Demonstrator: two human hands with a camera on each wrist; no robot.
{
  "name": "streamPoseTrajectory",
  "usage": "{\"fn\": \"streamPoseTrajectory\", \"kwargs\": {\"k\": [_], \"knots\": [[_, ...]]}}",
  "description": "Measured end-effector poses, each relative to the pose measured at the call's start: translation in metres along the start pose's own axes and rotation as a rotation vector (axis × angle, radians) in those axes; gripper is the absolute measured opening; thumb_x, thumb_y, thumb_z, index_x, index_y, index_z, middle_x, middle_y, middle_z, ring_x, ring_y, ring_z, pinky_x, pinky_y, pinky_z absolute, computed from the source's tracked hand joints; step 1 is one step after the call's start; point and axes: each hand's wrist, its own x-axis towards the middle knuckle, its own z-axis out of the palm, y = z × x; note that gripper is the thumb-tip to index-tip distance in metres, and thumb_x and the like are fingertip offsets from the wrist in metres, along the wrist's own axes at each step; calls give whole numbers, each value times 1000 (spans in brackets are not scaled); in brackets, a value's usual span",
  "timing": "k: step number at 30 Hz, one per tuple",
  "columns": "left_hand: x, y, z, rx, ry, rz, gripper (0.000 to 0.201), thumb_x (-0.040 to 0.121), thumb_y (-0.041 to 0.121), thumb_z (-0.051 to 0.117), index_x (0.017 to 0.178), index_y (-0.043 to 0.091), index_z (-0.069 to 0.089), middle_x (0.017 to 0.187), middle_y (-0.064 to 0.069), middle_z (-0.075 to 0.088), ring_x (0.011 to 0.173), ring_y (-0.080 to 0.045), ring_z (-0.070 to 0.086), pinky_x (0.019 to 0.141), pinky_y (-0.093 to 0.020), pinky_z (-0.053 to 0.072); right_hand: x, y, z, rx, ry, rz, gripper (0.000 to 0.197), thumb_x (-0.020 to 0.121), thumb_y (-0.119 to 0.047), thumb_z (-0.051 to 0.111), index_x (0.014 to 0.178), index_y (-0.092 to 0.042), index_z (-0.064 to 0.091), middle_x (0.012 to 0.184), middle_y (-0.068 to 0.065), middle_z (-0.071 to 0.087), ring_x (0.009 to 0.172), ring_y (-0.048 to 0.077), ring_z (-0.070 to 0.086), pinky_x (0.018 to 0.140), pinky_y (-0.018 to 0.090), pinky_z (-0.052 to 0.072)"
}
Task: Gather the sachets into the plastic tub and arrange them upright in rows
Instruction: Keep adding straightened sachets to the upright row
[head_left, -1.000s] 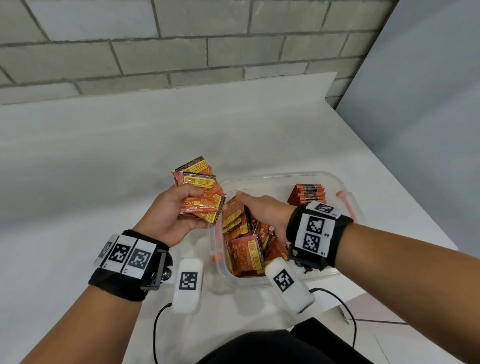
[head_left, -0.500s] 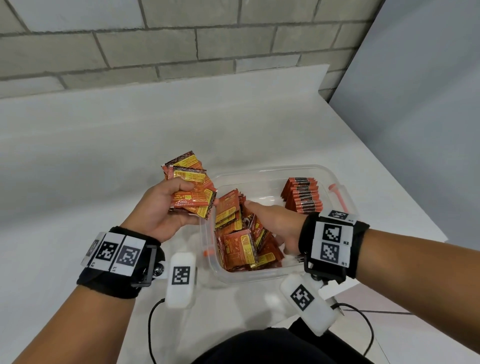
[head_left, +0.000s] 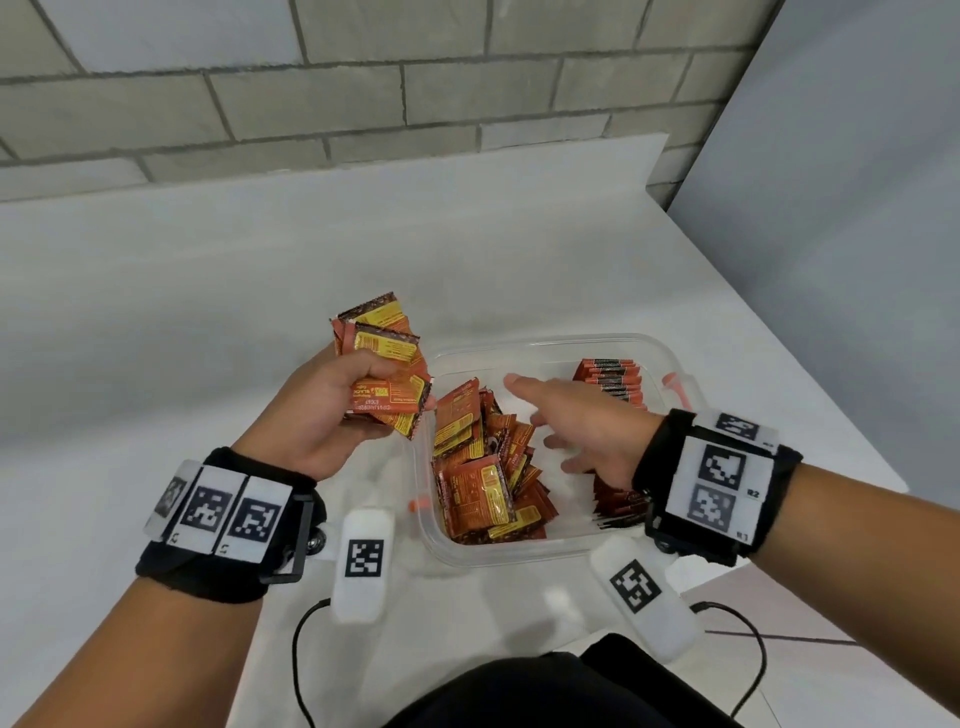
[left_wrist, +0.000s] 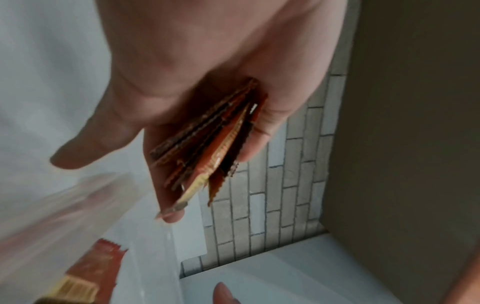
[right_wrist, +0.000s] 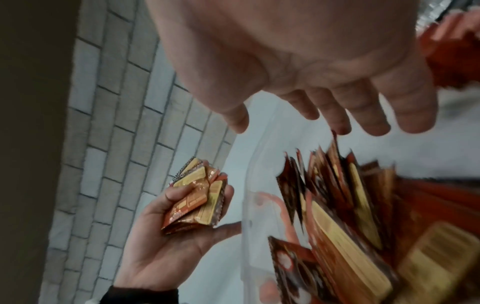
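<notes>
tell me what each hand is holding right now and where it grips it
The left hand grips a bundle of sachets by its lower half, thumb across the front. The right hand holds nothing, open over the plastic tub.

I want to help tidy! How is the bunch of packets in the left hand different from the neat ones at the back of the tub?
The fanned bunch of orange sachets is gripped in the left hand, outside the clear plastic tub; the tidy row of orange sachets stands on edge inside it, untouched. The bunch is messy and splayed; the row is packed straight. Both appear to be the same orange sachets.
</notes>
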Motion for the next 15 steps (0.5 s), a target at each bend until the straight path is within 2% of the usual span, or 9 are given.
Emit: {"fn": "streamPoseTrajectory", "kwargs": {"k": [2,4,6,8,11,13,15], "knots": [[-5,10,8,58,-20,67,27,90,3,49,112,13,60,96,-11,73,85,-29,71,92,-43,48,-7,-4,-10,-15,12,-121,60,92,-55,49,140,-21,40,139,-1,47,121,19,49,103,43,43],[-6,18,22,76,-74,118,27,90,1,49,111,14,59,94,-9,73,82,-26,70,80,-36,52,-13,-8,-20,-11,12,-234,42,90,-48,56,125,-23,52,127,-5,55,109,14,57,93,36,49],[-3,22,40,76,-170,105,24,91,2,50,109,16,59,92,-6,73,77,-22,71,70,-32,54,-19,-13,-27,19,19,-335,36,89,-43,59,119,-24,55,117,-5,60,102,14,61,84,31,52],[3,22,59,49,-292,46,27,89,0,53,111,14,58,99,-12,72,79,-27,70,72,-39,54,-22,-16,-32,65,61,-445,40,88,-41,61,123,-24,52,110,-2,61,97,14,63,78,31,53],[13,11,81,-56,-423,-9,36,81,-2,62,115,9,62,110,-21,65,93,-35,64,86,-51,50,-23,-13,-36,169,118,-553,45,85,-35,65,126,-25,49,109,4,59,91,17,65,74,35,57],[20,1,91,-131,-460,-30,31,79,3,60,107,13,69,107,-18,68,94,-32,66,87,-50,52,-21,-4,-38,206,133,-592,53,79,-34,70,127,-25,49,115,8,58,93,25,68,75,40,59],[23,-9,101,-209,-478,-64,24,81,5,61,101,13,73,102,-16,70,90,-31,69,84,-50,53,-19,6,-43,230,157,-617,64,70,-36,72,128,-23,50,115,9,59,91,24,69,71,34,60]]}}
